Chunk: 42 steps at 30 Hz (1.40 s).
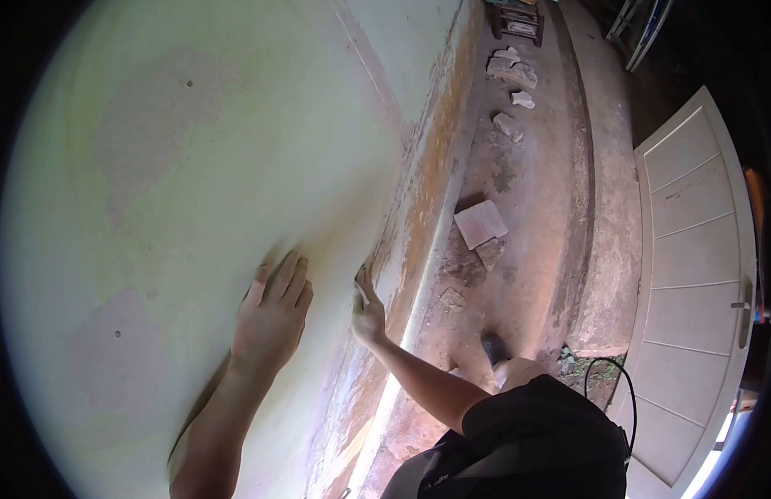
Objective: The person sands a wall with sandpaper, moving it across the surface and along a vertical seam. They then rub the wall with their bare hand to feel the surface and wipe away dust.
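My left hand point(275, 309) lies flat on the pale green wall point(211, 200), fingers stretched out and back of the hand towards me. Whether anything lies under its palm is hidden. Lower on the wall, my right hand point(368, 314) reaches across with its fingers extended against the surface, seen nearly edge-on. I make out no tool in it. It is beside a band of worn, peeling paint point(439, 158) along the wall's foot. Smooth greyish patches point(123, 345) with small dark holes mark the wall to the left.
Broken slabs point(481, 223) and rubble chunks point(512, 71) lie on the dirty floor point(531, 224) along the wall. A white panelled door point(693, 291) stands at the right. A wooden stool-like frame point(518, 25) is at the far end. My shoe point(495, 349) is on the floor.
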Motion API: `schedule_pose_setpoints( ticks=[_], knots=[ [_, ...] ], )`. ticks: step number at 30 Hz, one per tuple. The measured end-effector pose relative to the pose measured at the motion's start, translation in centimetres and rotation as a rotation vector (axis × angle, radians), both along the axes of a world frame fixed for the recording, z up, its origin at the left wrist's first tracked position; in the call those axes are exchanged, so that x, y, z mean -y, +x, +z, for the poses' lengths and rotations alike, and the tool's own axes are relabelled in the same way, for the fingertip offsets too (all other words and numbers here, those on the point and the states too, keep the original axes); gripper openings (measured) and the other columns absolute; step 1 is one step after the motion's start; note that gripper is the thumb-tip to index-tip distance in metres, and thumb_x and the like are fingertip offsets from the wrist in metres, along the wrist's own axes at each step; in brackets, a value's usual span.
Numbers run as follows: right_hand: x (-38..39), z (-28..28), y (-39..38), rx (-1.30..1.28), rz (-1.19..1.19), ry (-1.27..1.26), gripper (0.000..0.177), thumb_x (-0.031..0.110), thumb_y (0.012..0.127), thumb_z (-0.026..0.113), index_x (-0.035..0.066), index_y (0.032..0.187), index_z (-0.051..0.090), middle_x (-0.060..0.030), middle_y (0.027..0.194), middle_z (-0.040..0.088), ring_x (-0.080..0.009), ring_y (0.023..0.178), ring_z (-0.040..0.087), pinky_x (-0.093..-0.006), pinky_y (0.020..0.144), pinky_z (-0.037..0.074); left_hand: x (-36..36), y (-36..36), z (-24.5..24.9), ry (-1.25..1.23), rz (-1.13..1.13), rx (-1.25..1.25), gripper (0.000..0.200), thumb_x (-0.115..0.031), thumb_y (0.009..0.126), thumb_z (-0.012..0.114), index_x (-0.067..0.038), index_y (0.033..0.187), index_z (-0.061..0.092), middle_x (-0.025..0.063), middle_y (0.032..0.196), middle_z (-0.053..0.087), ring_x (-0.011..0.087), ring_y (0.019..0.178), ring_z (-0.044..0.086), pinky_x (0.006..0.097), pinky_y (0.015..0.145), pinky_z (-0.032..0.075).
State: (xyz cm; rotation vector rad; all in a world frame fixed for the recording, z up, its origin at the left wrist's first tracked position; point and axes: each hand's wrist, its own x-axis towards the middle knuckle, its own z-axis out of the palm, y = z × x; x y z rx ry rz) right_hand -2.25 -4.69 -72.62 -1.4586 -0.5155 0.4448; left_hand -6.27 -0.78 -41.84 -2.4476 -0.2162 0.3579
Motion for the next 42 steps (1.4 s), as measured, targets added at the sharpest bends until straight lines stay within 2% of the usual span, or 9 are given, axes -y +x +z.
schedule_pose_setpoints(
  ticks=[7,12,20,25,27,28,36,39,42],
  knots=[
    [-6.4,-1.5,10.2,-0.283,-0.084,-0.046,0.047,0.025,0.113,0.045,0.002,0.152,0.051,-0.0209,0.157,0.050,-0.0311,0.144,0.051,-0.0340,0.118,0.042,0.2,-0.1,-0.3,-0.054,0.006,-0.016,0.037,-0.024,0.090,0.072,-0.012,0.125,0.067,0.0044,0.152,0.052,0.0199,0.151,0.037,0.0479,0.124,0.028],
    [0.9,2.4,2.2,-0.123,0.152,-0.086,0.048,0.021,0.112,0.043,0.006,0.158,0.044,-0.0220,0.162,0.041,-0.0341,0.146,0.047,-0.0370,0.119,0.043,0.1,-0.1,-0.7,-0.041,-0.004,-0.009,0.037,-0.024,0.090,0.072,-0.012,0.124,0.067,0.0048,0.152,0.053,0.0204,0.151,0.037,0.0485,0.124,0.028],
    [-6.1,-5.1,9.1,-0.237,-0.060,-0.246,0.043,0.030,0.110,0.044,0.003,0.136,0.065,-0.0217,0.123,0.074,-0.0375,0.120,0.068,-0.0413,0.102,0.051,0.4,-0.2,-0.6,-0.104,0.028,-0.014,0.037,-0.025,0.091,0.071,-0.011,0.125,0.067,0.0054,0.152,0.054,0.0213,0.151,0.037,0.0481,0.124,0.028],
    [-2.0,1.7,7.6,-0.403,0.128,-0.193,0.050,0.031,0.114,0.041,0.007,0.157,0.046,-0.0179,0.155,0.053,-0.0318,0.144,0.051,-0.0359,0.116,0.046,0.2,-0.4,-1.2,-0.069,0.022,-0.024,0.038,-0.026,0.091,0.072,-0.011,0.126,0.067,0.0051,0.153,0.053,0.0215,0.151,0.037,0.0476,0.125,0.026],
    [-0.4,1.3,3.0,-0.079,0.127,-0.034,0.051,0.024,0.114,0.042,0.010,0.163,0.036,-0.0165,0.168,0.034,-0.0335,0.152,0.039,-0.0366,0.120,0.042,0.2,-0.3,-1.1,-0.054,0.010,-0.040,0.038,-0.027,0.093,0.069,-0.011,0.127,0.067,0.0051,0.153,0.054,0.0217,0.151,0.038,0.0468,0.125,0.027],
    [0.4,1.7,1.8,-0.100,0.160,0.004,0.048,0.016,0.113,0.045,0.006,0.160,0.040,-0.0145,0.169,0.033,-0.0260,0.156,0.030,-0.0352,0.128,0.028,0.2,-0.3,-1.1,-0.037,-0.007,-0.063,0.037,-0.028,0.095,0.065,-0.011,0.128,0.067,0.0052,0.153,0.055,0.0219,0.150,0.039,0.0460,0.125,0.028],
    [-5.8,-5.2,11.4,-0.327,0.074,-0.074,0.050,0.025,0.113,0.040,-0.003,0.154,0.046,-0.0224,0.160,0.047,-0.0299,0.150,0.043,-0.0323,0.123,0.035,0.5,-0.3,-1.5,-0.070,0.006,-0.075,0.047,-0.026,0.090,0.071,-0.011,0.135,0.066,0.0076,0.156,0.051,0.0241,0.153,0.035,0.0495,0.130,0.020],
    [-6.4,-1.6,11.3,-0.300,-0.040,-0.132,0.052,0.031,0.113,0.037,0.000,0.153,0.049,-0.0221,0.156,0.051,-0.0314,0.146,0.049,-0.0328,0.122,0.036,0.5,-0.4,-1.5,-0.041,0.008,-0.061,0.043,-0.028,0.095,0.063,-0.011,0.134,0.067,0.0075,0.157,0.051,0.0238,0.153,0.035,0.0482,0.131,0.018],
    [-3.0,4.4,7.0,-0.094,0.048,-0.124,0.054,0.035,0.115,0.036,0.008,0.162,0.038,-0.0137,0.164,0.042,-0.0278,0.132,0.063,-0.0275,0.095,0.058,0.3,-0.5,-1.8,0.001,0.013,-0.080,0.041,-0.030,0.100,0.055,-0.010,0.134,0.067,0.0070,0.158,0.051,0.0230,0.153,0.035,0.0473,0.131,0.018]
  ],
)
